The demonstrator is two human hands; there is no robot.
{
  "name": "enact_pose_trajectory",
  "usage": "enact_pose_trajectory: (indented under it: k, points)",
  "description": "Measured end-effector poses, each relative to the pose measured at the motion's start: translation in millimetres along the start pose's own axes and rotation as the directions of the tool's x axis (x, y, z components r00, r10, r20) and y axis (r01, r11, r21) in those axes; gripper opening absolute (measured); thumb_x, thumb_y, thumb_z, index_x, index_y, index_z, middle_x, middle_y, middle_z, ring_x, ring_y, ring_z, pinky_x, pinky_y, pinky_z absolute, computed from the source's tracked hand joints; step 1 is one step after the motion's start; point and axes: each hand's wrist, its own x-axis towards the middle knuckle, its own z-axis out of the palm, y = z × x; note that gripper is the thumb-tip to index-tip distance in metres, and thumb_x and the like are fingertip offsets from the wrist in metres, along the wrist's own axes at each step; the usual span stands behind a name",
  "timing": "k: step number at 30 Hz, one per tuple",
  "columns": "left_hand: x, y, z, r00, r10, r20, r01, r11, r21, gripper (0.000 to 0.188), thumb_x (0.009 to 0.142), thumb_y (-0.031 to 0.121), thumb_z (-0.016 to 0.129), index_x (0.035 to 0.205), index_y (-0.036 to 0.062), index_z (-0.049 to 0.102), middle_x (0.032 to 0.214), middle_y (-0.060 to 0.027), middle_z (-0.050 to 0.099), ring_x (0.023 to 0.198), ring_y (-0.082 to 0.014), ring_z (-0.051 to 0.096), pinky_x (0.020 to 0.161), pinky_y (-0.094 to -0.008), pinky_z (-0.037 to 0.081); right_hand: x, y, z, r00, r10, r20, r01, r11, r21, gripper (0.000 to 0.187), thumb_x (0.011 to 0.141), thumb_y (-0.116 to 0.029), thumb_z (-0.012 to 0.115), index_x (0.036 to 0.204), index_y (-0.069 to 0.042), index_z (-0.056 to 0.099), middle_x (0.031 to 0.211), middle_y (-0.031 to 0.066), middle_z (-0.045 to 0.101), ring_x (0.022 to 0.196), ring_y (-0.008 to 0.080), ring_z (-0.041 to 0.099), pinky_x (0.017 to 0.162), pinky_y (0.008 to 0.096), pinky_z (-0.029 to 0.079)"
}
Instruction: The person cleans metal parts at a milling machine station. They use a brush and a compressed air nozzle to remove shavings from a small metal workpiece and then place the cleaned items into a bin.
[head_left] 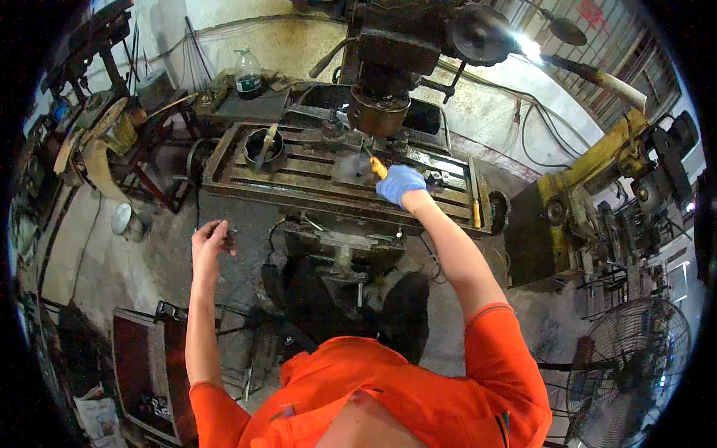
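My right hand (402,184), in a blue glove, is closed round a yellow-handled tool (379,167) above the slotted machine table (299,183). A thin dark shaft runs from its handle toward the table below the spindle head (379,112); I cannot tell whether the tip touches anything. My bare left hand (210,240) hangs in the air left of the table's front edge. Its fingers are curled together, and what they hold, if anything, is too small to name. A dark round pan (265,151) with a brush (268,139) in it stands on the table's left part.
A second yellow-handled tool (476,214) lies at the table's right end. Handwheels (499,212) jut out at both ends. A green-labelled bottle (248,76) stands behind. On the floor are a metal can (128,222) at left and a large fan (631,366) at right.
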Motion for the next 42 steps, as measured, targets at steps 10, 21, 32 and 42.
enact_pose_trajectory:
  k: [10, 21, 32, 42]
  points:
    - [45, -12, 141, 0.94, 0.035, 0.339, -0.092, 0.983, 0.156, 0.033, 0.079, 0.019, 0.065, 0.093, -0.0097, 0.058, 0.063, -0.0073, 0.058, 0.043, -0.0107, 0.051, 0.037, -0.0233, 0.039, -141, 45, -35, 0.9, -0.392, 0.189, 0.354, 0.912, 0.208, 0.044, 0.074, -0.045, 0.058, 0.074, -0.001, 0.063, 0.067, 0.0224, 0.058, 0.065, 0.0372, 0.057, 0.06, 0.0417, 0.045]
    - [146, -36, 268, 0.715, 0.314, 0.625, -0.699, 0.344, 0.627, 0.037, 0.065, 0.022, 0.069, 0.093, -0.0007, 0.062, 0.084, -0.0212, 0.062, 0.083, -0.0354, 0.059, 0.075, -0.0422, 0.046, -105, 106, -19, 0.947, -0.211, -0.244, 0.315, 0.765, 0.562, 0.028, 0.069, -0.026, 0.074, 0.085, -0.004, 0.066, 0.069, 0.0074, 0.065, 0.061, 0.0082, 0.057, 0.056, 0.0266, 0.045]
    - [123, -38, 263, 0.64, 0.426, 0.639, -0.751, 0.175, 0.636, 0.026, 0.073, 0.016, 0.059, 0.098, 0.009, 0.056, 0.086, -0.0146, 0.06, 0.079, -0.0332, 0.059, 0.068, -0.0439, 0.047, -74, 99, 104, 0.992, 0.102, -0.075, -0.061, 0.903, 0.425, 0.047, 0.067, -0.043, 0.067, 0.092, -0.003, 0.065, 0.083, 0.0158, 0.065, 0.074, 0.0254, 0.063, 0.068, 0.0323, 0.048]
    - [158, -53, 301, 0.64, 0.513, 0.571, -0.732, 0.181, 0.657, 0.02, 0.075, 0.018, 0.059, 0.091, 0.0072, 0.057, 0.083, -0.0147, 0.061, 0.075, -0.0329, 0.06, 0.065, -0.0436, 0.048, -135, 150, 78, 0.975, 0.145, -0.169, -0.013, 0.796, 0.605, 0.037, 0.07, -0.026, 0.07, 0.093, 0.002, 0.064, 0.085, 0.0146, 0.066, 0.078, 0.0172, 0.063, 0.07, 0.0285, 0.048]
